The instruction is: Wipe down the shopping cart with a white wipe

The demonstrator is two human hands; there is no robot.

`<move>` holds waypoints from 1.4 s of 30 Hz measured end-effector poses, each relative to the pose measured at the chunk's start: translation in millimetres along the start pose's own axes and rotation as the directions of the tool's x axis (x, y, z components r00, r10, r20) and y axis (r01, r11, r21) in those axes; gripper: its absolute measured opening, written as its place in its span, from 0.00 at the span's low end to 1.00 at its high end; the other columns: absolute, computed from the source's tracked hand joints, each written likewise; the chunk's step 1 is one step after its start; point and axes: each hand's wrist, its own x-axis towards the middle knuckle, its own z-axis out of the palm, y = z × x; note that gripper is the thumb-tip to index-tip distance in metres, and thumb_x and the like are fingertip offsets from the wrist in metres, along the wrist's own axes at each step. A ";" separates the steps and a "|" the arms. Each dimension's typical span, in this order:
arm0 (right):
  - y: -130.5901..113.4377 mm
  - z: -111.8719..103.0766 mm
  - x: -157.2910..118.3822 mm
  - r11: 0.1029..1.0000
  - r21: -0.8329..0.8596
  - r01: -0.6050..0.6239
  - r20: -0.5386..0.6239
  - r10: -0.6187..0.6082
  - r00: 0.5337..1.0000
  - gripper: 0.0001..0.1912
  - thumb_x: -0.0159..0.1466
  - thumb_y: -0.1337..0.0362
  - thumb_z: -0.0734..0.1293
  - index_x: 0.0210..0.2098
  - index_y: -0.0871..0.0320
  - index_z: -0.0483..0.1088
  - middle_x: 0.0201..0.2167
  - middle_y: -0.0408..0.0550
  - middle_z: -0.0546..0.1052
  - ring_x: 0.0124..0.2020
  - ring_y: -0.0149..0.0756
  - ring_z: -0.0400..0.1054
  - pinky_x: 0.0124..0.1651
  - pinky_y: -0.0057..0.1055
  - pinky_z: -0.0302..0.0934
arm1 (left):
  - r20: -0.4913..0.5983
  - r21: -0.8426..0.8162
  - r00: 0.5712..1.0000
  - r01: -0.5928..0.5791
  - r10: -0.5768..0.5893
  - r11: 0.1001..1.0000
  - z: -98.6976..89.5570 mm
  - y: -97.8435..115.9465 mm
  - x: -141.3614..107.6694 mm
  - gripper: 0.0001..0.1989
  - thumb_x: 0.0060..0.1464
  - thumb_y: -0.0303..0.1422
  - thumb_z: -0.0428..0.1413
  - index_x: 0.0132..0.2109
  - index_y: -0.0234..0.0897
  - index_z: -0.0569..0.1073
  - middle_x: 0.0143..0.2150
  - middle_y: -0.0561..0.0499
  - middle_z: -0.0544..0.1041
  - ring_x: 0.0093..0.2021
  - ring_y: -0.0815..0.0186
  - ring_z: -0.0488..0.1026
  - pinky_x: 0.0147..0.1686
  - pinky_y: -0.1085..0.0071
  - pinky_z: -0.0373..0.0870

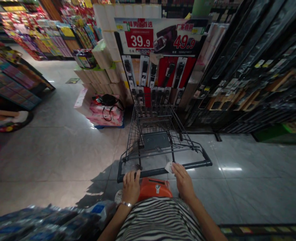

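Observation:
A grey wire shopping cart [156, 140] stands in front of me, with its dark handle bar [151, 173] crossing just ahead of my body. My left hand [131, 187] is closed over the left part of that bar, a silver band on its wrist. On the bar's middle-right, my right hand [183, 182] presses a crumpled white tissue [169, 167] under its fingertips. No goods show in the cart basket. Below the bar, an orange pouch [155, 188] with a small sticker is close to my striped top [160, 219].
Beyond the cart stands a belt display [153, 72] with a price sign [160, 36]. Stacked pink packs [106, 113] with a black bag [109, 100] sit left of it. Dark racks [228, 83] line the right. Plastic-wrapped goods [52, 221] are low left. Another person's foot [11, 122] shows far left.

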 end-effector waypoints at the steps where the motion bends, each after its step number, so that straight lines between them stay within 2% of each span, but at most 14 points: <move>1: 11.5 -6.7 -3.8 1.000 -0.027 -0.016 -0.019 0.016 1.000 0.32 0.58 0.82 0.52 0.59 0.56 0.61 0.54 0.52 0.72 0.61 0.37 0.58 0.57 0.47 0.60 | 0.003 -0.003 1.000 -0.004 0.004 1.000 0.7 -0.4 -0.1 0.19 0.53 0.24 0.46 0.51 0.35 0.71 0.43 0.41 0.72 0.48 0.57 0.66 0.53 0.55 0.62; 8: 89.0 -51.8 -23.6 0.973 -0.195 -0.124 -0.085 0.109 0.990 0.29 0.62 0.78 0.51 0.60 0.56 0.60 0.53 0.54 0.72 0.61 0.42 0.57 0.56 0.51 0.59 | 0.035 -0.019 0.999 -0.008 0.008 1.000 -1.5 -5.8 0.6 0.22 0.51 0.22 0.45 0.52 0.37 0.70 0.44 0.43 0.72 0.48 0.58 0.66 0.53 0.57 0.61; 13: 116.8 -73.7 -28.5 0.963 -0.238 -0.124 -0.051 0.115 0.992 0.26 0.64 0.75 0.51 0.57 0.54 0.65 0.52 0.51 0.73 0.57 0.41 0.61 0.55 0.45 0.61 | 0.049 -0.026 0.999 -0.018 0.019 1.000 -6.0 -11.5 2.8 0.21 0.51 0.22 0.45 0.51 0.37 0.71 0.43 0.43 0.72 0.47 0.59 0.67 0.52 0.59 0.62; 16: 112.1 -74.9 -28.0 0.939 -0.302 -0.163 -0.089 0.142 0.986 0.23 0.64 0.73 0.52 0.53 0.56 0.68 0.50 0.52 0.74 0.54 0.43 0.63 0.53 0.44 0.61 | 0.062 -0.042 0.998 -0.017 0.019 0.999 -10.3 -11.9 5.6 0.21 0.50 0.21 0.46 0.50 0.36 0.70 0.41 0.44 0.72 0.46 0.59 0.66 0.50 0.60 0.62; 20: 84.8 -63.6 -19.1 0.841 -0.395 -0.369 -0.251 0.287 0.924 0.17 0.64 0.70 0.56 0.48 0.59 0.71 0.46 0.58 0.74 0.46 0.47 0.65 0.48 0.46 0.60 | 0.087 -0.066 0.996 0.033 -0.027 0.997 -15.7 -3.8 11.5 0.19 0.50 0.23 0.47 0.49 0.33 0.70 0.42 0.42 0.71 0.45 0.57 0.66 0.49 0.56 0.62; 23: 58.8 -50.6 -5.7 0.824 -0.269 -0.499 -0.327 0.409 0.852 0.17 0.65 0.68 0.55 0.47 0.61 0.71 0.41 0.60 0.70 0.41 0.45 0.64 0.42 0.42 0.63 | 0.113 -0.103 0.994 0.025 -0.014 0.994 -16.9 11.8 18.5 0.21 0.50 0.23 0.47 0.53 0.31 0.66 0.46 0.41 0.71 0.48 0.56 0.65 0.52 0.54 0.60; 25: 42.6 -42.2 2.4 0.829 -0.177 -0.531 -0.316 0.463 0.828 0.17 0.64 0.67 0.57 0.48 0.64 0.69 0.42 0.61 0.67 0.42 0.46 0.63 0.42 0.42 0.64 | 0.134 -0.145 0.990 -0.029 0.049 0.989 -15.9 26.8 24.7 0.24 0.50 0.23 0.47 0.56 0.32 0.64 0.48 0.42 0.70 0.50 0.57 0.64 0.54 0.55 0.58; 27: 28.3 -34.3 6.5 0.849 -0.123 -0.514 -0.260 0.473 0.842 0.18 0.62 0.66 0.59 0.50 0.65 0.67 0.44 0.63 0.65 0.45 0.48 0.62 0.45 0.45 0.63 | 0.153 -0.187 0.980 -0.097 0.126 0.978 -13.4 43.8 32.1 0.26 0.50 0.22 0.47 0.57 0.34 0.63 0.49 0.44 0.70 0.52 0.59 0.64 0.55 0.57 0.58; 30: 11.3 -22.8 4.4 0.895 -0.051 -0.443 -0.148 0.432 0.889 0.22 0.60 0.69 0.59 0.55 0.64 0.63 0.49 0.63 0.64 0.50 0.49 0.60 0.49 0.48 0.62 | 0.179 -0.224 0.960 -0.174 0.216 0.959 -7.2 68.6 44.1 0.26 0.50 0.22 0.47 0.59 0.34 0.61 0.50 0.44 0.69 0.51 0.60 0.63 0.55 0.59 0.58; 34: 2.1 -11.5 -4.3 0.930 0.089 -0.357 -0.050 0.363 0.931 0.28 0.59 0.77 0.53 0.56 0.56 0.64 0.52 0.55 0.67 0.53 0.42 0.62 0.52 0.42 0.62 | 0.226 -0.227 0.934 -0.226 0.277 0.947 3.7 90.1 56.7 0.23 0.54 0.23 0.47 0.58 0.36 0.61 0.46 0.46 0.69 0.46 0.62 0.66 0.47 0.63 0.63; 38: 16.1 -15.7 -11.1 0.936 0.127 -0.328 -0.007 0.331 0.944 0.26 0.59 0.77 0.52 0.51 0.55 0.69 0.50 0.52 0.70 0.50 0.40 0.65 0.51 0.39 0.64 | 0.279 -0.199 0.919 -0.229 0.279 0.953 11.5 90.7 62.1 0.15 0.56 0.27 0.50 0.52 0.38 0.65 0.40 0.48 0.69 0.39 0.64 0.68 0.39 0.67 0.64; 42: 46.7 -36.6 -18.4 0.932 0.072 -0.354 -0.090 0.360 0.929 0.21 0.59 0.74 0.53 0.45 0.59 0.72 0.47 0.56 0.71 0.48 0.42 0.66 0.49 0.42 0.64 | 0.302 -0.179 0.906 -0.251 0.296 0.951 12.8 80.5 61.9 0.13 0.56 0.27 0.51 0.49 0.38 0.66 0.38 0.49 0.68 0.37 0.65 0.68 0.38 0.68 0.64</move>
